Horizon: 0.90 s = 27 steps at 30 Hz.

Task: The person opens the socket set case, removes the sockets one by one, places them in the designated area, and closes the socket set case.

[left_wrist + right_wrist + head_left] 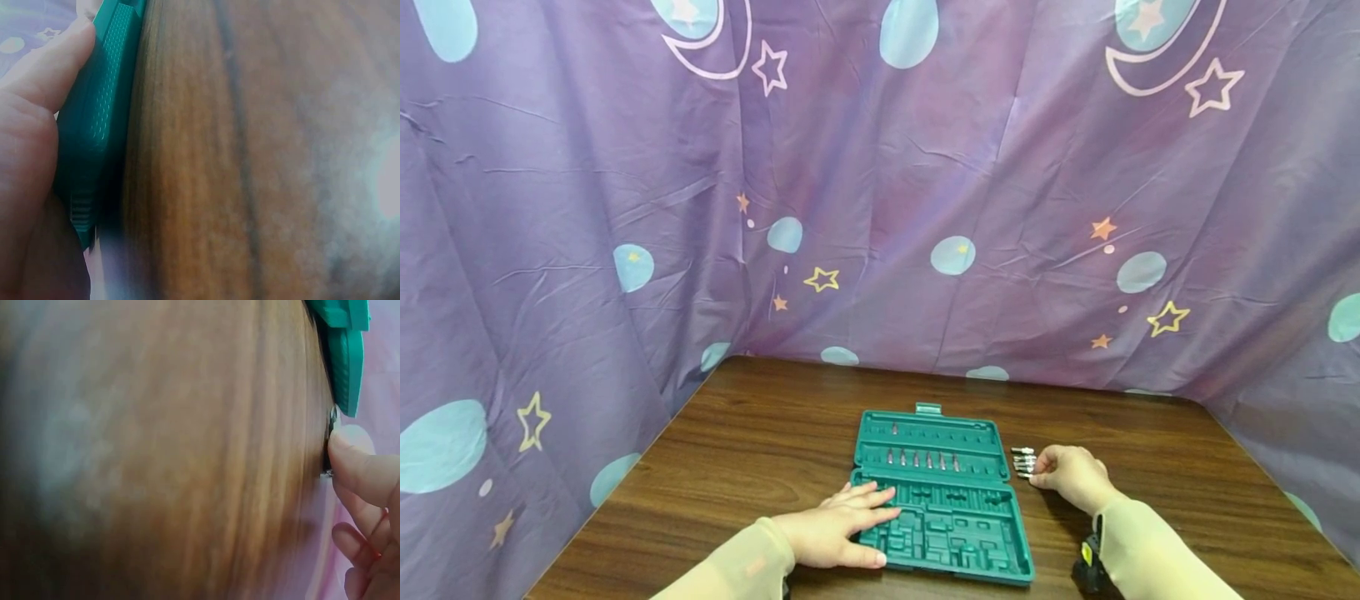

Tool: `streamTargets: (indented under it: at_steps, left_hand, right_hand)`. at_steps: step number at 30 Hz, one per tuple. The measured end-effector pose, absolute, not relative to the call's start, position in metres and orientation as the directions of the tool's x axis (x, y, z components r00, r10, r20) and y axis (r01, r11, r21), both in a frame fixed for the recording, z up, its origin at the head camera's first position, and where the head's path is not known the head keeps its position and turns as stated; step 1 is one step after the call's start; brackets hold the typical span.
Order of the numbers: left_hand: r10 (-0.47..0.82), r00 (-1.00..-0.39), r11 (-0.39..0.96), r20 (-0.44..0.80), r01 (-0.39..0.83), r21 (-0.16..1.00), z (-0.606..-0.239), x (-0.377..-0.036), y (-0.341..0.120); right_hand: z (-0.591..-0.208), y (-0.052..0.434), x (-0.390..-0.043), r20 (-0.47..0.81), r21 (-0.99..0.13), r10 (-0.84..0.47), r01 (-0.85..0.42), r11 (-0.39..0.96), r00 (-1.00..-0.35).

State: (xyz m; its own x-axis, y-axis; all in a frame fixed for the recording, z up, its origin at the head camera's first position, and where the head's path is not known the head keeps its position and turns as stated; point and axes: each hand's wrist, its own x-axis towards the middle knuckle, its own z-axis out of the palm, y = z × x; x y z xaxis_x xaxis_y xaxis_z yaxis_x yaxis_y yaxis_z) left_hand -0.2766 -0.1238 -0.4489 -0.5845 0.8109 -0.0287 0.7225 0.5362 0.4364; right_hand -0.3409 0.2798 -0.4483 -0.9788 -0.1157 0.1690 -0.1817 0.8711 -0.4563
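Observation:
A green plastic tool case lies unfolded on the wooden table. My left hand rests on its lower left edge with fingers spread over the moulded tray, and the left wrist view shows the thumb along the case's side. Several small pinkish screwdriver bits stand in the far half. To the right of the case, small silver metal bits lie in a short column. My right hand reaches down there, thumb and index finger pinching at the right end of a silver bit.
The brown wood-grain table extends to both sides of the case. A purple curtain with stars and moons hangs behind and beside it. A dark wrist camera mount sits under the right sleeve.

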Motion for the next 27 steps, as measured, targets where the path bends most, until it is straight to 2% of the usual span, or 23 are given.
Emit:
streamTargets:
  at_steps: [18,27]
  left_hand:
    - [0.817,-0.576,0.530,-0.012,0.743,0.410,-0.450,-0.278,-0.123]
    - [0.816,-0.578,0.534,-0.005,0.750,0.390,-0.453,-0.279,-0.123]
  right_hand:
    - [-0.439,0.274,-0.340,0.179,-0.452,-0.109,-0.180,0.874,-0.978]
    - [-0.419,0.251,-0.351,0.168,-0.511,-0.102,-0.175,0.841,-0.980]
